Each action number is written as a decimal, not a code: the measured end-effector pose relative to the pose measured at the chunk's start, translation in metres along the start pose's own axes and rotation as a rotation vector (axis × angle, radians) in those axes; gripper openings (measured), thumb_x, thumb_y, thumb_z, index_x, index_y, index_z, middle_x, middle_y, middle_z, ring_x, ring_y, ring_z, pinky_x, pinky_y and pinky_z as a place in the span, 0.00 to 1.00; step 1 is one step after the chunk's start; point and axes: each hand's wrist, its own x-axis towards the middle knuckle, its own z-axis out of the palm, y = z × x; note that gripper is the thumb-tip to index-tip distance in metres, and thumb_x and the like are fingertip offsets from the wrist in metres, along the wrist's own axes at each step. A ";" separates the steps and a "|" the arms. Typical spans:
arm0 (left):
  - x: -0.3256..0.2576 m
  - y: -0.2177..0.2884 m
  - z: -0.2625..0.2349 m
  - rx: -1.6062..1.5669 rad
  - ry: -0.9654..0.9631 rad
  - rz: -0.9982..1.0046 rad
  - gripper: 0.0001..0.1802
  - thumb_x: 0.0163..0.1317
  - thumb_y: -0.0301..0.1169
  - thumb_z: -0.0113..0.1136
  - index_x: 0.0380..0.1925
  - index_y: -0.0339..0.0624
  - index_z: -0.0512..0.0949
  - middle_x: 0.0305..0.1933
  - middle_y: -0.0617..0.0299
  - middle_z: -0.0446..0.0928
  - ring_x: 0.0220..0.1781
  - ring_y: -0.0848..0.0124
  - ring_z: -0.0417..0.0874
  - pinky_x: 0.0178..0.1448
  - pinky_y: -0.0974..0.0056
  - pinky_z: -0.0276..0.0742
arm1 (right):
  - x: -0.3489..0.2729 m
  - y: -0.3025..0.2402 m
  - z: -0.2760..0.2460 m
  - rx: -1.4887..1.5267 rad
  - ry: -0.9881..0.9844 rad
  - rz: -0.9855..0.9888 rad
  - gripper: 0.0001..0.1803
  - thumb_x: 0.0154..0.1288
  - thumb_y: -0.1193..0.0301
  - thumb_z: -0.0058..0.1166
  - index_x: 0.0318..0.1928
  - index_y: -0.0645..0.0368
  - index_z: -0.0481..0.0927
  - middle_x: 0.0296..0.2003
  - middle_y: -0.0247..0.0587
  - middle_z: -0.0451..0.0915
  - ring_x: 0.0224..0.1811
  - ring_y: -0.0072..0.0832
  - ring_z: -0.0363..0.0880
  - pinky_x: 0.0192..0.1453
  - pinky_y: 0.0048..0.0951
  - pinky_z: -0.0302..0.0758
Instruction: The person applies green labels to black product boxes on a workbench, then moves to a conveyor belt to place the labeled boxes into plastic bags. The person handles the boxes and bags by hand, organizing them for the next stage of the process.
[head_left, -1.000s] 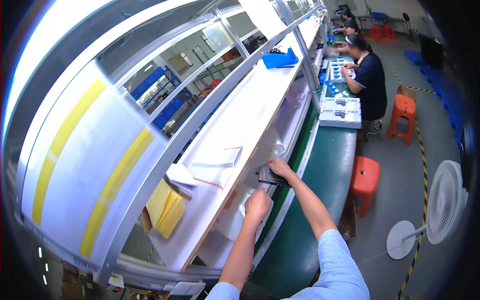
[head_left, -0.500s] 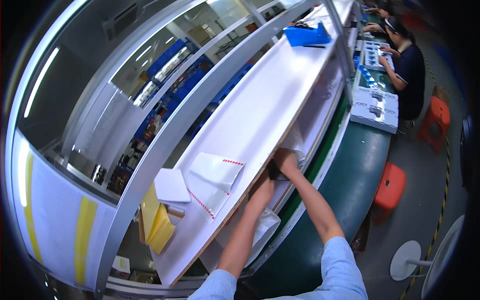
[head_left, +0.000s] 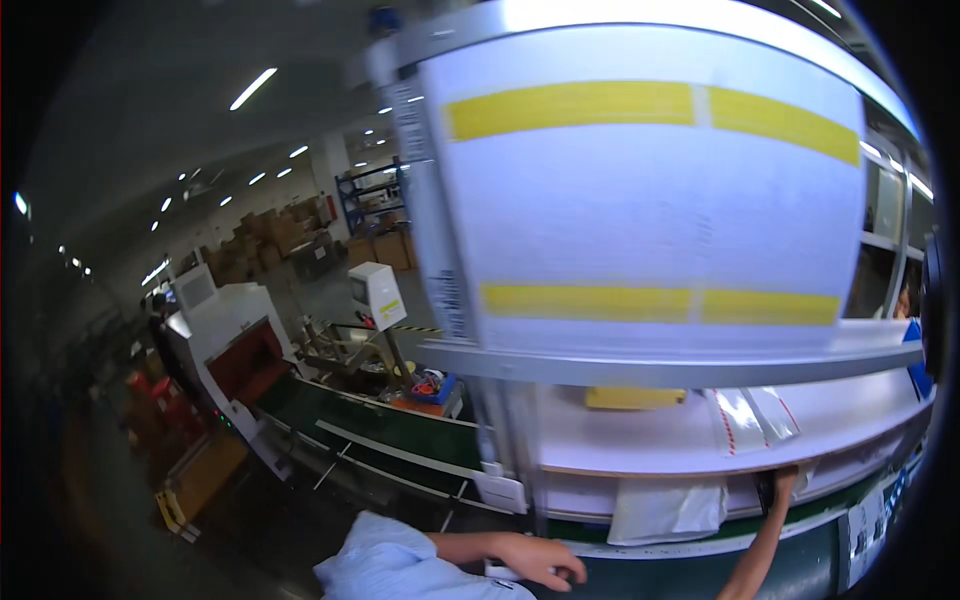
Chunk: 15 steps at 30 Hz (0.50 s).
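My left hand (head_left: 540,560) hangs low in front, over the green conveyor, its fingers loosely bent and apart with nothing visible in them. A small white thing (head_left: 503,571) shows beside its wrist. Farther right, my right hand (head_left: 786,484) reaches in under the front edge of the upper white shelf (head_left: 620,455). Against its fingers stands a dark flat object (head_left: 766,492), partly hidden, whose kind I cannot make out. A white plastic bag (head_left: 668,511) hangs out of the lower shelf, left of that hand. On the upper shelf lies a clear bag with red-dashed edges (head_left: 752,420).
Yellow envelopes (head_left: 635,398) lie on the shelf behind a metal rail (head_left: 680,368). A white panel with yellow tape (head_left: 650,210) rises above. The green belt (head_left: 370,428) runs left to a white machine (head_left: 240,330). A metal post (head_left: 500,440) stands between belt and shelf.
My view has swung far to the left, bringing the machine and belt in. My left hand has left the shelf opening and moved left; the right stays there.
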 end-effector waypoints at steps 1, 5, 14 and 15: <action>-0.031 -0.009 -0.014 -0.068 -0.030 -0.076 0.20 0.61 0.38 0.53 0.49 0.36 0.71 0.34 0.57 0.77 0.34 0.71 0.78 0.40 0.66 0.73 | -0.005 -0.003 -0.007 0.070 0.000 0.045 0.16 0.60 0.65 0.44 0.40 0.65 0.76 0.36 0.48 0.78 0.37 0.37 0.73 0.42 0.34 0.69; -0.177 -0.081 -0.077 -0.176 0.311 -0.418 0.21 0.63 0.44 0.51 0.46 0.36 0.74 0.36 0.59 0.78 0.35 0.75 0.79 0.43 0.68 0.75 | -0.041 -0.016 -0.048 0.314 0.035 0.157 0.16 0.61 0.64 0.44 0.37 0.65 0.77 0.31 0.46 0.78 0.30 0.32 0.74 0.35 0.29 0.70; -0.479 -0.405 -0.272 0.221 1.900 -0.777 0.14 0.51 0.35 0.57 0.33 0.37 0.79 0.34 0.49 0.80 0.39 0.55 0.80 0.43 0.57 0.75 | -0.284 -0.130 -0.038 0.271 0.230 0.956 0.32 0.62 0.45 0.40 0.50 0.62 0.72 0.35 0.47 0.79 0.36 0.24 0.76 0.44 0.23 0.68; -0.486 -0.416 -0.294 0.219 1.952 -0.847 0.15 0.52 0.35 0.57 0.36 0.37 0.78 0.38 0.47 0.79 0.43 0.52 0.79 0.47 0.54 0.74 | -0.314 -0.139 -0.041 0.267 0.294 0.991 0.31 0.62 0.46 0.41 0.49 0.62 0.72 0.34 0.46 0.79 0.35 0.24 0.75 0.42 0.23 0.68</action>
